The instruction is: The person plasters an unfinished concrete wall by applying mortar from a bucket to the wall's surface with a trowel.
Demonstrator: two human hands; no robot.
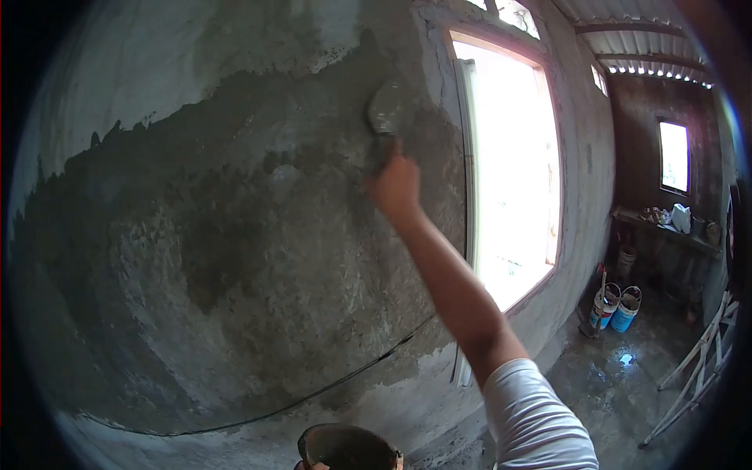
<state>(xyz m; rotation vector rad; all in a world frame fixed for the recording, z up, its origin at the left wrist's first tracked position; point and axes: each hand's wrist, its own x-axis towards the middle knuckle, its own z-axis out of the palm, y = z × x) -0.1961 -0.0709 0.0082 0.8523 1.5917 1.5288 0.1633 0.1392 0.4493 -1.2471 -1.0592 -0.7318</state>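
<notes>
My right hand (397, 186) is closed around the handle of a round-ended trowel (385, 110), reaching up from the lower right. The trowel's blade lies against the wall (235, 266), on dark wet plaster near the window's upper left. Above a ragged edge on the left, the wall is paler. At the bottom of the view, a dark bucket (348, 446) shows only its rim and shadowed inside. Small orange-brown patches at its rim could be fingers or part of the bucket; I cannot make out my left hand there.
A bright window opening (513, 172) is right of the trowel. A black cable (345, 380) sags across the lower wall. Farther right, blue-and-white buckets (624, 309) stand on the wet floor, with a cluttered shelf (666, 227) behind. A pale metal frame (697, 368) leans at the right edge.
</notes>
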